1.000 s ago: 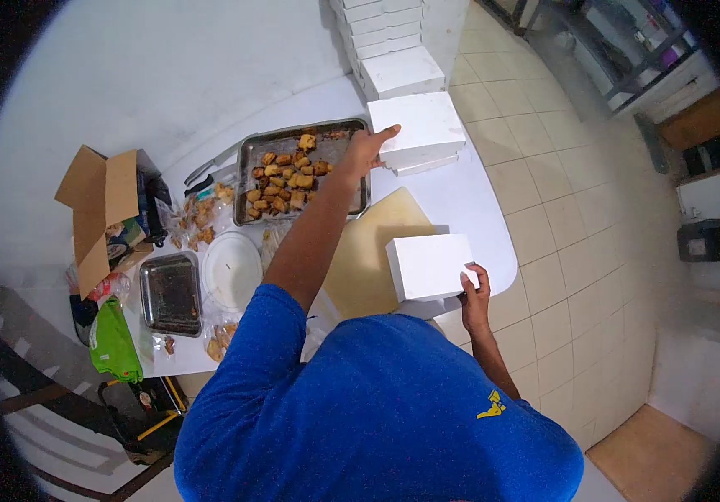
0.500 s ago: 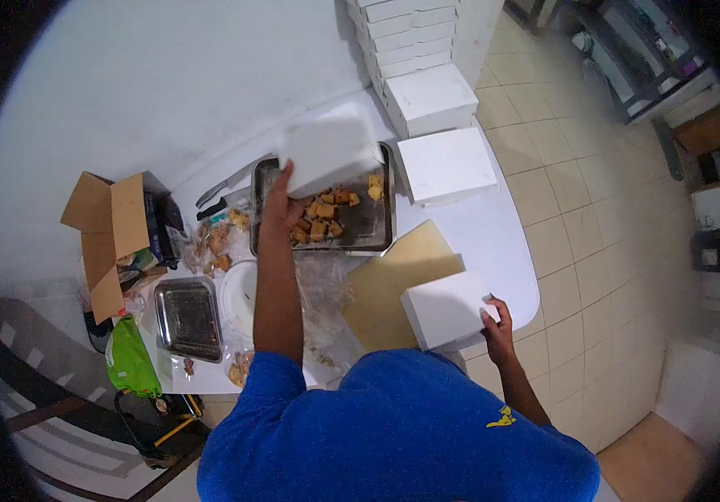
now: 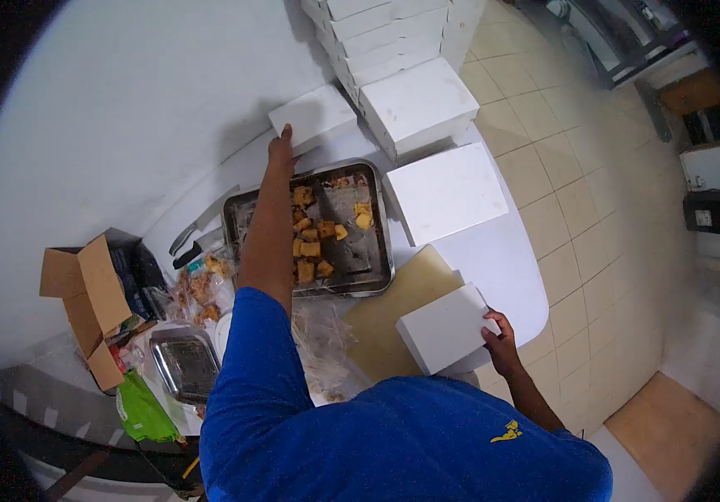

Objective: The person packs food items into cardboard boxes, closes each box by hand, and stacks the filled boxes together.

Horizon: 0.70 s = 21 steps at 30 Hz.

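Note:
At the back of the table, against the wall, my left hand (image 3: 282,145) grips the left end of a closed white cardboard box (image 3: 320,117). The arm reaches over a metal baking tray (image 3: 386,268) with browned food pieces (image 3: 310,249) in it, hiding its left part. Near my body, my right hand (image 3: 502,341) is closed on the right edge of a second white cardboard box (image 3: 446,329), thumb on top. That box overlaps the front corner of a yellowish cutting board (image 3: 376,339).
A tall stack of white boxes (image 3: 389,42) stands at the back, with another white box (image 3: 448,192) to the right. On the left are a knife (image 3: 188,238), bagged food (image 3: 201,289), a smaller metal tray (image 3: 184,368), an open brown carton (image 3: 84,289) and a green bag (image 3: 146,406).
My left hand has carried its white box from above the baking tray to the back of the table by the wall. My right hand still holds its box. The camera view has shifted.

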{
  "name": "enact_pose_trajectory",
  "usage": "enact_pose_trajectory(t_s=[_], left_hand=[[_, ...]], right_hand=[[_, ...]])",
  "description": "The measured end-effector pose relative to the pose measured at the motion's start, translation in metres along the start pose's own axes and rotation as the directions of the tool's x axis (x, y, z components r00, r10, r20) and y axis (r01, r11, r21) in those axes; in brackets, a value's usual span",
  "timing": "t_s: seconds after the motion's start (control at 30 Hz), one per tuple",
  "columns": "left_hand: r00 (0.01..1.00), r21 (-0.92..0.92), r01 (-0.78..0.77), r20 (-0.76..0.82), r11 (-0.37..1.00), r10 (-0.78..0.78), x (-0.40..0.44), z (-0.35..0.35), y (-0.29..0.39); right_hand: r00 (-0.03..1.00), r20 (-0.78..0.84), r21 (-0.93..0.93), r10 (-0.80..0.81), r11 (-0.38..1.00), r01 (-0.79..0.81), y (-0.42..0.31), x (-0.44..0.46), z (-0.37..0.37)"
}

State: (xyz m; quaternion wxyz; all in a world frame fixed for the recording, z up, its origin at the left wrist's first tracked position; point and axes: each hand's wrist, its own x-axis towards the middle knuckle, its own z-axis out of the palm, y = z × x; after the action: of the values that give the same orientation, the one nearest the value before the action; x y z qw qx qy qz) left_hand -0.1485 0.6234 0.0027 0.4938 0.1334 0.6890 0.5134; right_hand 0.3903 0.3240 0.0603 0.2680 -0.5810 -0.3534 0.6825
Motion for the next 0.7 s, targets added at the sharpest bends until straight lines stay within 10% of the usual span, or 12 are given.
enact_pose_trajectory(t_s=[0.17,0.37,0.43,0.5,0.57,0.63,0.67,0.7], left_hand=[[0.971,0.515,-0.134,-0.102,0.847,0.216,0.091,0.001,-0.052],[0.935,0.749,0.027,-0.254,0.662,0.249,0.008,0.028,-0.002],[0.861,0.808,0.034,-0.322,0.588,0.393,-0.03,0.036,0.004],[0.568,0.88,-0.377,-0.027,0.289,0.822,-0.028,0.025,-0.032],[0.736,0.429,-0.617,0.016,0.66,0.677,-0.081,0.051,-0.043],[0.936,0.264,-0.322,0.235,0.909,0.264,-0.149,0.081,-0.058],[0.978,0.191,0.004,0.202,0.982,-0.044,-0.203,0.105,-0.04],[0.936,0.215,0.014,0.341,0.976,-0.089,-0.223,0.106,-0.041]], right_hand=[[0.999,-0.017,0.03,0.045,0.999,-0.044,0.005,0.0,-0.001],[0.999,0.001,0.022,0.035,0.999,-0.035,-0.01,-0.001,0.01],[1.0,-0.004,0.019,-0.022,1.0,0.022,-0.014,-0.003,0.016],[0.999,0.007,-0.025,-0.037,0.999,0.037,-0.003,0.002,0.012],[0.995,0.02,-0.077,-0.095,0.992,0.096,-0.001,0.004,0.018],[0.991,0.053,-0.106,-0.122,0.986,0.127,0.006,0.008,0.02],[0.99,0.07,-0.075,-0.119,0.989,0.124,0.003,0.008,0.024],[0.987,0.076,-0.055,-0.139,0.988,0.143,0.001,0.007,0.026]])
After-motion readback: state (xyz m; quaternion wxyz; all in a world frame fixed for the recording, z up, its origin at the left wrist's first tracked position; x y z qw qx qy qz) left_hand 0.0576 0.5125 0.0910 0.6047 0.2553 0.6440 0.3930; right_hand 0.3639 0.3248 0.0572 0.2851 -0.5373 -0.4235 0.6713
